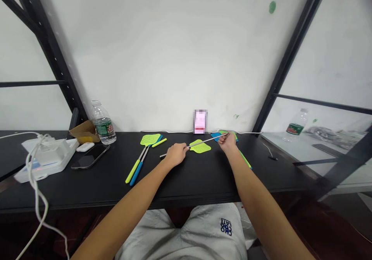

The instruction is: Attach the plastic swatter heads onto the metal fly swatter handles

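Note:
My left hand [176, 154] and my right hand [227, 142] both grip a thin steel rod [207, 140], which runs across the black desk [95, 182] and passes above a lime-green fly swatter head [200, 147]. The head lies flat between my hands. Under my right hand, a blue swatter head [216, 136] and a green one [229, 133] partly overlap. A green-and-blue handle [245, 159] emerges beyond my right wrist. To the left lie a lime swatter [150, 139] and a blue-handled swatter [137, 173].
A water bottle [102, 123], a smartphone [90, 156], a white earbud case [85, 147], a white plastic box [46, 158] with cables, and cardboard [84, 132] stand at the left. A blurred upright object [200, 121] stands against the wall. Black shelf posts flank the desk.

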### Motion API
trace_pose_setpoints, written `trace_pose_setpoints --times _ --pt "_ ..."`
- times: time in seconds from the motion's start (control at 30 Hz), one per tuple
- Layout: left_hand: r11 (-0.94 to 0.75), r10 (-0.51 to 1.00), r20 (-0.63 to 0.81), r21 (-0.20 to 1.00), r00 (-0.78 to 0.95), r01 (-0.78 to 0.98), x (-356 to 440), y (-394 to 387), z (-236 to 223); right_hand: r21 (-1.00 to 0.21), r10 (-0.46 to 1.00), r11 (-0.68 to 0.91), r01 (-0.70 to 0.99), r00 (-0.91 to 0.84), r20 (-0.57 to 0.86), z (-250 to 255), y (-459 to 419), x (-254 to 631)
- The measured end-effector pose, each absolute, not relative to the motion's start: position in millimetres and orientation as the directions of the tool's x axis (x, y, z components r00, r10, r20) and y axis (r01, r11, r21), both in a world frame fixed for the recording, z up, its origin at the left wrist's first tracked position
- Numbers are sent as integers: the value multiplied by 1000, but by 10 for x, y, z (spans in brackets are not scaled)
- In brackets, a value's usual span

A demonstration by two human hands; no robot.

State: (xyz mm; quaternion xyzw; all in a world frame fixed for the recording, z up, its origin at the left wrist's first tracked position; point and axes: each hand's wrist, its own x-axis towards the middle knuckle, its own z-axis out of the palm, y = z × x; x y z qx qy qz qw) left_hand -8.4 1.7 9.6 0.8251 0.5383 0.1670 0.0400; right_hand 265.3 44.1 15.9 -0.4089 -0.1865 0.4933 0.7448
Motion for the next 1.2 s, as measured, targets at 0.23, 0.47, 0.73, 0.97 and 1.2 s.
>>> trace_pose_setpoints --times 0.23,0.47,0.73,0.97,1.2 --pt "-416 889 292 201 352 887 -92 -23 119 -757 954 187 -626 299 -11 132 408 2629" --pt "-433 883 289 196 370 880 -108 -18 141 -714 951 212 -668 309 -7 128 392 2543" --pt "-455 868 312 185 387 871 -29 -57 131 -785 963 182 -592 267 23 159 333 2278" --pt "-398 897 313 260 313 880 53 -150 177 -797 992 106 -594 117 44 150 224 1734" --pt "-404 887 343 250 310 880 50 -153 162 -828 996 84 -554 50 68 164 115 1649"
